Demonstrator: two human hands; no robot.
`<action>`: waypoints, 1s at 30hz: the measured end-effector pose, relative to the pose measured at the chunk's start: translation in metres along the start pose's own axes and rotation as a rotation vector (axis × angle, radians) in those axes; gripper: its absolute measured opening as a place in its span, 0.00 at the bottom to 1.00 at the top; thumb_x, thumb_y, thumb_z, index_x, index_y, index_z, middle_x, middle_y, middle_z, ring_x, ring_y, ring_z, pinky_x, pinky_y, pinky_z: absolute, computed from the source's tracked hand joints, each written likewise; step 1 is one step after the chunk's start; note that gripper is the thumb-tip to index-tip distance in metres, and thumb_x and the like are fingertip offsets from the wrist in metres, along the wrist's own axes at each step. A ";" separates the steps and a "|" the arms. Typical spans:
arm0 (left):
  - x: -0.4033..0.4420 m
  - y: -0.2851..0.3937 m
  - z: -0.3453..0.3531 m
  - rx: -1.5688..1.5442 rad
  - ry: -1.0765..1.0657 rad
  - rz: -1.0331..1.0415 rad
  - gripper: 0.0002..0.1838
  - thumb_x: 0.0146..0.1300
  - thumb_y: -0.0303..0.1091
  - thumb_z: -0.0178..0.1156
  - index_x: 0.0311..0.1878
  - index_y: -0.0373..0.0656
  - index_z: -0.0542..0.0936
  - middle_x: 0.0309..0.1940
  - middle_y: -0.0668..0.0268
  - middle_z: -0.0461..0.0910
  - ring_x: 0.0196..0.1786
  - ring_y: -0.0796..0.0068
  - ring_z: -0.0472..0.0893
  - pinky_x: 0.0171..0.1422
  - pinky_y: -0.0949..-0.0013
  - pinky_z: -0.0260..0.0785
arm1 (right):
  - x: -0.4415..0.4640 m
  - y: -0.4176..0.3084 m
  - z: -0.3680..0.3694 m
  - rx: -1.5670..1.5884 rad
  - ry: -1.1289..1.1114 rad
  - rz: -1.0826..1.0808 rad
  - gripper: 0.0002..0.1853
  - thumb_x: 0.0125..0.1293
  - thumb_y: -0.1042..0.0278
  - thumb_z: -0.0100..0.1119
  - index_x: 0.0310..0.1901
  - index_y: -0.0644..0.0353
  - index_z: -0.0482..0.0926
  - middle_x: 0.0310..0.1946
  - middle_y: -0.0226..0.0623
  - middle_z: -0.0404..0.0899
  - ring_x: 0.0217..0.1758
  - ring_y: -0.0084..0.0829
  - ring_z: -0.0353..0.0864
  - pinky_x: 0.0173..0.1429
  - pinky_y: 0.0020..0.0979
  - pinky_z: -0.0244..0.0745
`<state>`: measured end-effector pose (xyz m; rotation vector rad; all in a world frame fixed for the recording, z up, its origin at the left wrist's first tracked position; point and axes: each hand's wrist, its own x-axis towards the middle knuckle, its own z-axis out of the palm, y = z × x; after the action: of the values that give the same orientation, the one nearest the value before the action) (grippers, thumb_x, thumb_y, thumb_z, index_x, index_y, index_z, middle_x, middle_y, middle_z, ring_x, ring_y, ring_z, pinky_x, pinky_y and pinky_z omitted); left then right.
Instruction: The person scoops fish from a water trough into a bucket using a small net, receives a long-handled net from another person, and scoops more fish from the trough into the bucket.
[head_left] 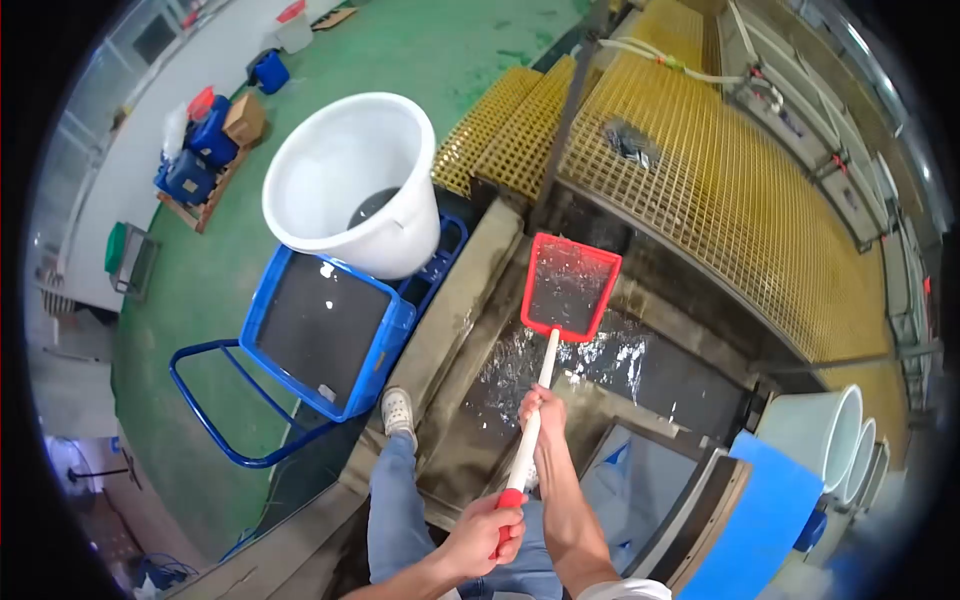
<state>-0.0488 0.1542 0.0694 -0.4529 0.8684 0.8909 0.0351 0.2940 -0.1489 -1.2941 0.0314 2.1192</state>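
A scoop net point(571, 287) with a red rectangular frame and a long white handle reaches forward over the trough of water. My left hand point(484, 535) is wrapped round the red grip at the handle's near end. Farther up, my right hand point(543, 412) is closed round the white part of the handle. The net's head is over the trough, above dark, glinting water point(640, 370); whether its mesh holds anything is hard to make out.
On the left, a blue tub point(385, 362) of dark liquid and a tall white bucket point(405, 225) stand on a blue trolley point(218, 452). Yellow grating point(700, 190) covers the far right. Pale buckets point(815, 430) and a blue panel point(745, 520) are at right. Concrete ledges edge the trough.
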 end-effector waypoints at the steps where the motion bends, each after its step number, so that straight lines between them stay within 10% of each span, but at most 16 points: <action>1: -0.022 0.018 0.013 0.038 -0.023 0.017 0.12 0.57 0.27 0.51 0.45 0.41 0.64 0.21 0.66 0.66 0.14 0.78 0.63 0.15 0.74 0.50 | -0.012 -0.008 0.029 -0.051 -0.038 -0.065 0.10 0.63 0.70 0.42 0.22 0.55 0.63 0.11 0.27 0.59 0.11 0.23 0.59 0.13 0.23 0.57; 16: -0.325 0.255 0.124 0.348 -0.055 0.141 0.05 0.57 0.28 0.50 0.34 0.38 0.67 0.22 0.62 0.70 0.14 0.76 0.65 0.14 0.73 0.52 | -0.131 -0.015 0.398 -0.037 -0.148 -0.134 0.08 0.62 0.75 0.39 0.25 0.61 0.62 0.10 0.33 0.59 0.12 0.27 0.60 0.16 0.27 0.60; 27: -0.360 0.350 0.027 -0.038 -0.176 0.439 0.18 0.61 0.31 0.44 0.46 0.22 0.68 0.25 0.67 0.68 0.14 0.86 0.61 0.10 0.80 0.52 | -0.047 0.068 0.534 -0.182 -0.155 -0.058 0.06 0.52 0.82 0.41 0.30 0.64 0.57 0.17 0.38 0.61 0.13 0.28 0.63 0.16 0.28 0.63; 30: -0.340 0.365 -0.026 -0.268 -0.420 0.388 0.09 0.60 0.32 0.48 0.36 0.35 0.70 0.22 0.70 0.68 0.15 0.86 0.61 0.12 0.80 0.51 | -0.035 0.094 0.555 -0.345 -0.031 -0.200 0.13 0.51 0.82 0.41 0.41 0.73 0.62 0.21 0.43 0.65 0.15 0.30 0.65 0.19 0.30 0.65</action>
<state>-0.4742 0.1806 0.3301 -0.3120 0.4538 1.4114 -0.4420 0.3898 0.1357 -1.3915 -0.4767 2.0283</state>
